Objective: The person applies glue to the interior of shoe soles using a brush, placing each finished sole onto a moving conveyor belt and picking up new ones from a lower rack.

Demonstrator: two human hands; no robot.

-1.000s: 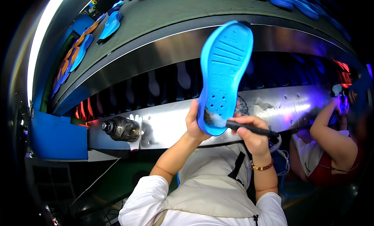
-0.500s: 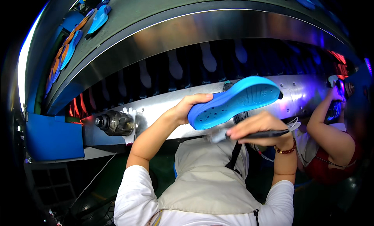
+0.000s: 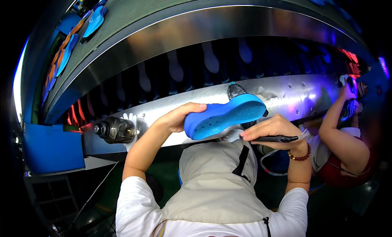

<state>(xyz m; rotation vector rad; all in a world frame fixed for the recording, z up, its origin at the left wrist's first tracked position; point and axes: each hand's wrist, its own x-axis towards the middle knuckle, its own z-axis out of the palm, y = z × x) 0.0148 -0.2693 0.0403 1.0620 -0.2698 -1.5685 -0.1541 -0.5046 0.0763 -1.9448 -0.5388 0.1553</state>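
Observation:
My left hand (image 3: 182, 115) grips a blue shoe sole (image 3: 228, 116) by its left end. The sole is tilted, its lighter blue face with small holes and ridges turned toward me. In my right hand (image 3: 272, 131) is a brush (image 3: 277, 138) with a black handle; a thin pale tube or cable runs from its rear end. The brush's blurred bristles are at the sole's lower edge; whether they touch it I cannot tell. Behind the sole, a dark grey shoe-like thing (image 3: 236, 90) lies on the metal ledge (image 3: 196, 97), largely hidden.
A dark translucent bottle (image 3: 118, 130) stands on the ledge at left, beside something white. Crumpled clear film (image 3: 266, 93) lies right of the sole. Above, a green belt (image 3: 134, 17) carries blue and orange soles. Red lights glow at both ends. Another person's arm (image 3: 335, 114) works at right.
The sole has moved left and slightly down, tilting so its face shows narrower. My right hand stays near its place, with the brush tip now closer to the sole's lower edge.

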